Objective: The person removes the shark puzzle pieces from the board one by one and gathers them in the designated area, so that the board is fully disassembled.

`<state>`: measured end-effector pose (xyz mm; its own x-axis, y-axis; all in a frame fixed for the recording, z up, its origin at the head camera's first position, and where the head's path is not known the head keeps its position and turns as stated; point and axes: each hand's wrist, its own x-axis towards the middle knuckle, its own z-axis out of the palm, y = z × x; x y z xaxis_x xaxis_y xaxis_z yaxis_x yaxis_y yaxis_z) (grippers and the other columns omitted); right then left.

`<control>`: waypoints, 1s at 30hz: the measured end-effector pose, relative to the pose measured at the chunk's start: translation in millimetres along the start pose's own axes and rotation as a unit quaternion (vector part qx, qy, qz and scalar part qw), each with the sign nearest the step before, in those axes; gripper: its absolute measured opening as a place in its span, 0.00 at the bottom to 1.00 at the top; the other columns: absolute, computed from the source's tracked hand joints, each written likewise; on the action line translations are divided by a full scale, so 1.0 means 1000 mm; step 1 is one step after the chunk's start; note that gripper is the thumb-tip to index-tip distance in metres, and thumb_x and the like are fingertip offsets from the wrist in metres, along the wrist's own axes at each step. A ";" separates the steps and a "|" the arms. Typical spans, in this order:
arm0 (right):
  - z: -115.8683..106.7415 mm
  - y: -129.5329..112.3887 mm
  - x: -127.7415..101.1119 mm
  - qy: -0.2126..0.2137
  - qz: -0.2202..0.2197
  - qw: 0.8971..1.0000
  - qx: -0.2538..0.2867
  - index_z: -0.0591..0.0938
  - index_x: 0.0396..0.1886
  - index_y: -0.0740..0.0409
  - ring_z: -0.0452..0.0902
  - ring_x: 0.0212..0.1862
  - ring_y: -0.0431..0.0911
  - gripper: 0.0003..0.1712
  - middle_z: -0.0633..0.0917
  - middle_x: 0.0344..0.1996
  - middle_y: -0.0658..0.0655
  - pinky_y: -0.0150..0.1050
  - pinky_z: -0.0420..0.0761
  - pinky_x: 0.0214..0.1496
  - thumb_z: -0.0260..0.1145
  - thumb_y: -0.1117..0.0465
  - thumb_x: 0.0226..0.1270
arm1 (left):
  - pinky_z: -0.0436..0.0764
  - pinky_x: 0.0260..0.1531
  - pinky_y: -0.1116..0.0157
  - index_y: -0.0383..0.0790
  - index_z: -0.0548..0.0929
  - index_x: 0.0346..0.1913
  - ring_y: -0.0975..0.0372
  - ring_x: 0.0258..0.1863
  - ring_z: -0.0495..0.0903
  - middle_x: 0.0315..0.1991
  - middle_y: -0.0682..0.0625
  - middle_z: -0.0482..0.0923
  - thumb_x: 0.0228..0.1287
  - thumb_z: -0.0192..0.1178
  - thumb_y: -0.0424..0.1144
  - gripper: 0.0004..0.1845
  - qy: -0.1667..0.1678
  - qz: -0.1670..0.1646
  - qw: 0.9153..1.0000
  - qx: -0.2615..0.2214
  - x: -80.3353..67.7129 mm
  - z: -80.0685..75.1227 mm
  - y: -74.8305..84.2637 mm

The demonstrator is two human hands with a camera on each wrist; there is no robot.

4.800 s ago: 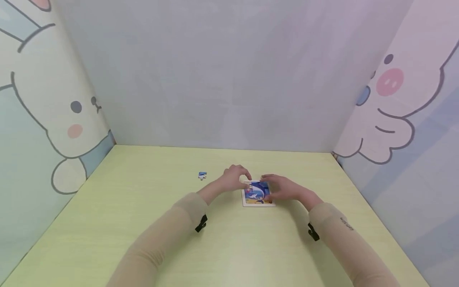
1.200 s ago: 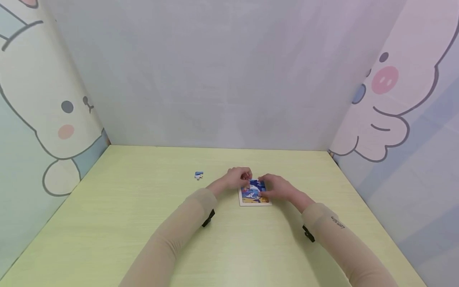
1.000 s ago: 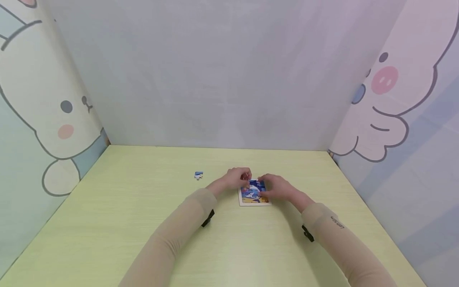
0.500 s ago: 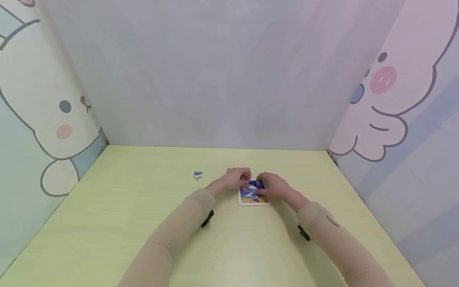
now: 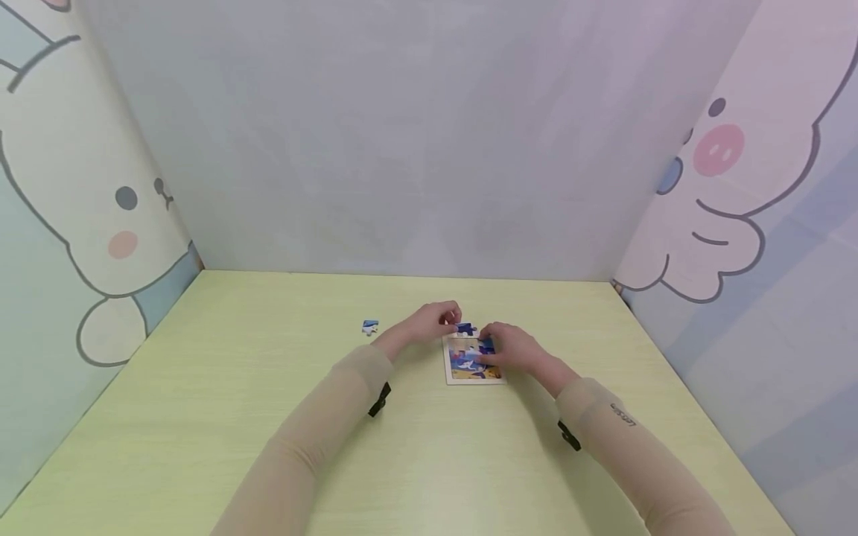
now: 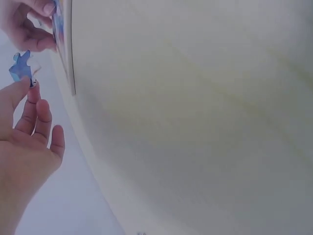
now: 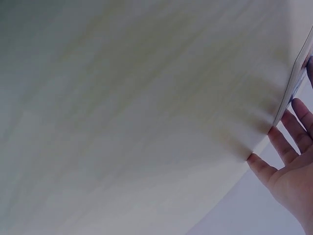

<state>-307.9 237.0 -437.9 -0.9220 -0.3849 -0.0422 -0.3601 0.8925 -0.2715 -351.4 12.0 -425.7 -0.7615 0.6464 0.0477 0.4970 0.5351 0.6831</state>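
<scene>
Between thumb and index fingertip, my left hand [image 5: 430,321] pinches a dark blue puzzle piece [image 5: 465,329], held just above the far edge of the puzzle board [image 5: 476,381]. The left wrist view shows this blue piece [image 6: 22,66] clear of the board, other fingers loosely bent. The board is a square picture puzzle with a white frame; a tan bare patch [image 5: 461,344] shows at its far left. My right hand [image 5: 515,348] rests on its right side, thumb on the picture. In the right wrist view, the fingertips [image 7: 274,131] touch the frame's edge and the table.
A loose blue and white puzzle piece [image 5: 370,327] lies on the pale yellow-green table [image 5: 268,320], left of the left hand. A grey back wall [image 5: 415,149] and side walls with cartoon animals surround the table.
My left hand has lifted the dark blue piece off the board and moved slightly away and left, exposing the tan patch. My right hand stays on the board, shifted slightly left over it.
</scene>
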 end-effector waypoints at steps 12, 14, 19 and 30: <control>-0.005 0.002 -0.003 -0.020 -0.003 1.000 0.003 0.78 0.53 0.54 0.74 0.51 0.49 0.32 0.80 0.53 0.56 0.50 0.71 0.59 0.71 0.41 0.53 | 0.75 0.38 0.66 0.45 0.75 0.43 0.61 0.38 0.75 0.40 0.50 0.78 0.67 0.57 0.35 0.05 0.006 -0.006 1.000 0.000 -0.015 -0.028 -0.008; -0.005 0.002 -0.004 -0.024 -0.003 1.000 0.005 0.77 0.53 0.54 0.74 0.52 0.49 0.32 0.79 0.53 0.56 0.50 0.71 0.60 0.71 0.42 0.53 | 0.75 0.38 0.66 0.45 0.75 0.43 0.61 0.38 0.75 0.40 0.50 0.79 0.67 0.57 0.35 0.05 0.010 -0.008 1.000 0.002 -0.017 -0.032 -0.011; -0.004 0.005 -0.008 -0.033 -0.011 0.999 0.015 0.76 0.56 0.54 0.73 0.56 0.51 0.33 0.78 0.56 0.57 0.51 0.70 0.61 0.70 0.42 0.54 | 0.74 0.35 0.66 0.44 0.74 0.42 0.60 0.36 0.74 0.38 0.49 0.78 0.66 0.57 0.34 0.05 0.021 -0.019 1.000 0.002 -0.022 -0.042 -0.022; -0.004 0.010 -0.009 -0.031 -0.042 0.998 0.021 0.74 0.58 0.56 0.71 0.61 0.53 0.36 0.76 0.59 0.57 0.51 0.67 0.64 0.70 0.42 0.54 | 0.74 0.37 0.65 0.42 0.75 0.43 0.59 0.38 0.75 0.38 0.48 0.77 0.65 0.58 0.34 0.05 0.028 -0.061 0.998 0.004 -0.038 -0.058 -0.044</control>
<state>-303.3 249.9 -436.6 -0.8776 -0.4733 -0.0763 -0.4287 0.8460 -0.3170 -368.3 -67.3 -415.5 -0.8389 0.5443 0.0052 0.4020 0.6131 0.6800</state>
